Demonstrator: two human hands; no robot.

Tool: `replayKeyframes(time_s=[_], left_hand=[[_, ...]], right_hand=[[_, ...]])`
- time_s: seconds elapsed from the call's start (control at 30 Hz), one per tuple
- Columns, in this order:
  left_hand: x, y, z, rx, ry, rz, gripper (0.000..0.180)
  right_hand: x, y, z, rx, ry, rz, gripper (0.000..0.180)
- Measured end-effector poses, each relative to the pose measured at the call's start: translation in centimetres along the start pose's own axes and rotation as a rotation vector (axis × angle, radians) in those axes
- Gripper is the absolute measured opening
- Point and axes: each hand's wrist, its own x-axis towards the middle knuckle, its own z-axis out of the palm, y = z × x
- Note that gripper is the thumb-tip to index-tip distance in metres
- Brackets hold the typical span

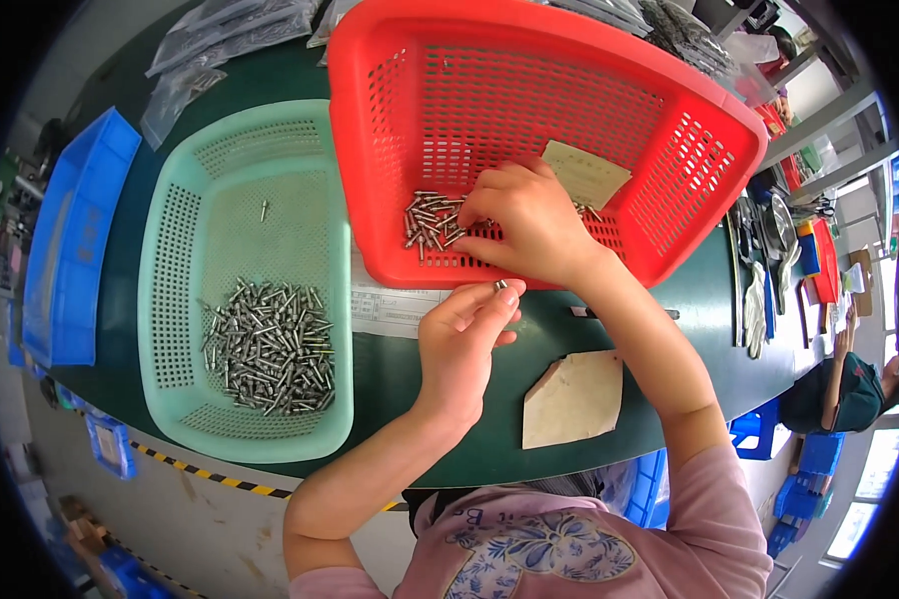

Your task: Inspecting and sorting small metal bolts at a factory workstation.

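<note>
My left hand (pixel 456 349) is at the front rim of a red plastic basket (pixel 529 60), closed with a small silver metal pin (pixel 501 286) pinched between thumb and finger; only the pin's end shows. Inside that basket, my right hand (pixel 529 220) reaches down over a small heap of metal pins (pixel 432 218). Its thumb and forefinger are apart at the heap's edge, while its other fingers are partly hidden. To the left stands a mint-green basket (pixel 155 299) with a large pile of similar pins (pixel 270 349) and a lone pin (pixel 265 210) farther back.
A paper slip (pixel 584 172) lies in the red basket. A beige card (pixel 572 399) and printed sheet (pixel 395 307) rest on the green table (pixel 390 374). A blue bin (pixel 75 250) stands far left. Bagged parts (pixel 235 35) line the back. Another person (pixel 849 389) is at the right.
</note>
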Motion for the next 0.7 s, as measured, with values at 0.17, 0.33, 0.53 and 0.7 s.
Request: replayKeyframes(time_s=[0.17,0.33,0.53,0.7], left_hand=[[-0.2,0.2,0.2,-0.008,-0.035,-0.028,0.022],[0.2,0.2,-0.1,-0.019,-0.034,-0.009,0.023],[0.4,0.3,-0.5,-0.051,0.060,0.032,0.024],[0.2,0.3,0.1,-0.090,0.029,0.007,0.026]], right_hand=[[1.1,0.1,0.5,-0.190,0.019,-0.162,0.016],[2.0,0.2,0.8,-0.414,-0.073,-0.251,0.015],[-0.1,0.3,-1.1,-0.074,0.020,-0.129,0.014],[-5.3,-2.5,-2.9,0.367,0.190,0.145,0.010]])
